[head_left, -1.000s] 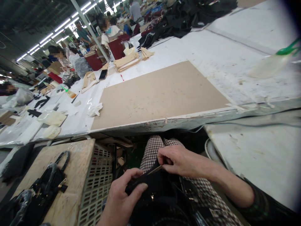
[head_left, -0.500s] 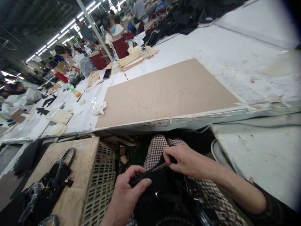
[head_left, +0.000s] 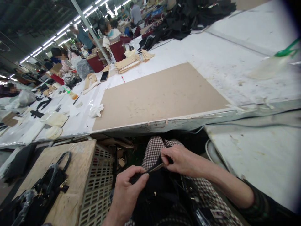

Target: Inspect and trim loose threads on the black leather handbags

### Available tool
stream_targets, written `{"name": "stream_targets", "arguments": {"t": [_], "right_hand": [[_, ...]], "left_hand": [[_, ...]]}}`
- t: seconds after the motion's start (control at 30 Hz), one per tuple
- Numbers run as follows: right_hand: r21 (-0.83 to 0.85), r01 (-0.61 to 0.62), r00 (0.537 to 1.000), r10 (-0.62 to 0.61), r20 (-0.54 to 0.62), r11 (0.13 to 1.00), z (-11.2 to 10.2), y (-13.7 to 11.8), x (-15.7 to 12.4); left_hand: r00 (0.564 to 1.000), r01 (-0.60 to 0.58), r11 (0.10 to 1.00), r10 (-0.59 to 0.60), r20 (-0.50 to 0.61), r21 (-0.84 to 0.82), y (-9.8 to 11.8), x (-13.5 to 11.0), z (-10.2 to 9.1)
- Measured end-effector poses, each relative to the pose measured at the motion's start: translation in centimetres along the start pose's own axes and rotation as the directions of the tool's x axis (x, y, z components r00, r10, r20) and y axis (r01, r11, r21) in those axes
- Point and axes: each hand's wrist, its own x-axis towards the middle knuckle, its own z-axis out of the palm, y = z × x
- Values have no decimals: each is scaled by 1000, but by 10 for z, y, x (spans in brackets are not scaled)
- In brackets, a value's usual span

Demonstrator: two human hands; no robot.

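A black handbag (head_left: 157, 196) lies across my lap on the checked trousers (head_left: 153, 150), with small gold-coloured metal fittings showing on it. My left hand (head_left: 127, 191) is closed on the left end of the bag's upper edge, thumb and forefinger pinching it. At the other end, my right hand (head_left: 180, 160) pinches the same edge between thumb and curled fingers. Between the two hands the edge is stretched, and a thin pale strip shows along it. Dark shadow hides much of the lower bag.
A beige board (head_left: 160, 94) lies on the white worktable (head_left: 218, 59) in front. At the left, black bags with wrapped handles (head_left: 50, 185) rest on a tan board (head_left: 72, 185) beside a plastic crate (head_left: 98, 182). A bottle with a green top (head_left: 285, 51) stands right. Co-workers sit farther back.
The camera view has shifted slightly, bringing the green-topped bottle into sight at the right. Both hands keep their pinch on the bag's edge, and the pale strip between them shows more plainly.
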Motion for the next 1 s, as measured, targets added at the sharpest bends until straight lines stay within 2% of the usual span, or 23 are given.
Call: {"name": "stream_targets", "arguments": {"t": [0.17, 0.3, 0.47, 0.6, 0.77, 1.0], "right_hand": [[122, 0, 999, 5, -42, 993, -10, 1, -10], [206, 57, 996, -41, -81, 977, -15, 2, -25], [194, 122, 981, -87, -176, 973, -8, 6, -33], [194, 133, 981, -101, -168, 972, -8, 6, -31], [108, 105, 989, -92, -115, 989, -13, 1, -29], [-140, 69, 994, -81, -77, 988, -16, 10, -18]], "left_hand": [[993, 111, 987, -106, 49, -114, -3, 3, -1], [989, 148, 972, -145, 26, -183, -4, 3, 0], [988, 150, 967, -155, -10, -205, -9, 1, 3], [990, 127, 973, -135, -27, -193, -12, -2, 5], [991, 126, 973, -134, -29, -191, -12, -3, 5], [997, 71, 988, -73, -14, -140, -6, -5, 5]]}}
